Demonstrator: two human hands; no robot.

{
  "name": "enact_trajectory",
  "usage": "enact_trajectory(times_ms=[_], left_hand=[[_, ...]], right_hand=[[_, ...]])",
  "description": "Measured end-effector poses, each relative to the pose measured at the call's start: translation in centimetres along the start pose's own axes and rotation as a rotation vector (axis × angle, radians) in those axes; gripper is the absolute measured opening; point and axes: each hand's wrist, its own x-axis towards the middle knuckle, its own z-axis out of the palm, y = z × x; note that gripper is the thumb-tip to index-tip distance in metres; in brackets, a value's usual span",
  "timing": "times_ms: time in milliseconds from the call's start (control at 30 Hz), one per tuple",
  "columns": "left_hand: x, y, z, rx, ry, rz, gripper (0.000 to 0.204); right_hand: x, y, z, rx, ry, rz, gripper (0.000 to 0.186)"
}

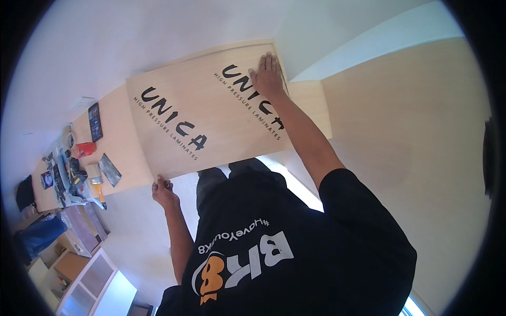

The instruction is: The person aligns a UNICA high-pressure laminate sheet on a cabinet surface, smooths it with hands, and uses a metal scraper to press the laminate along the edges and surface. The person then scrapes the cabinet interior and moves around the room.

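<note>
We find the pale laminate sheet (203, 113) lying over the tabletop's (118, 152) right end, long axis along it, our left hand (164, 190) gripping its near corner, our right hand (268, 75) pressed open-palmed at its far corner.

Laminate sheet (205, 113) atop counter (118, 145); tools (74, 174) on counter, left of sheet; wall behind.
</note>
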Motion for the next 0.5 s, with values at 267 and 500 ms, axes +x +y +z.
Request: enact_trajectory(times_ms=[267, 500], left_hand=[[1.8, 0.2, -1.0, 0.953, 0.141, 0.371, 0.047], [1.1, 0.6, -1.2, 0.541, 0.125, 0.023, 0.036]], right_hand=[[0.9, -0.8, 0.6, -0.092, 0.052, 0.014, 0.079], [1.0, -1.2, 0.6, -0.100, 0.005, -0.003, 0.085]])
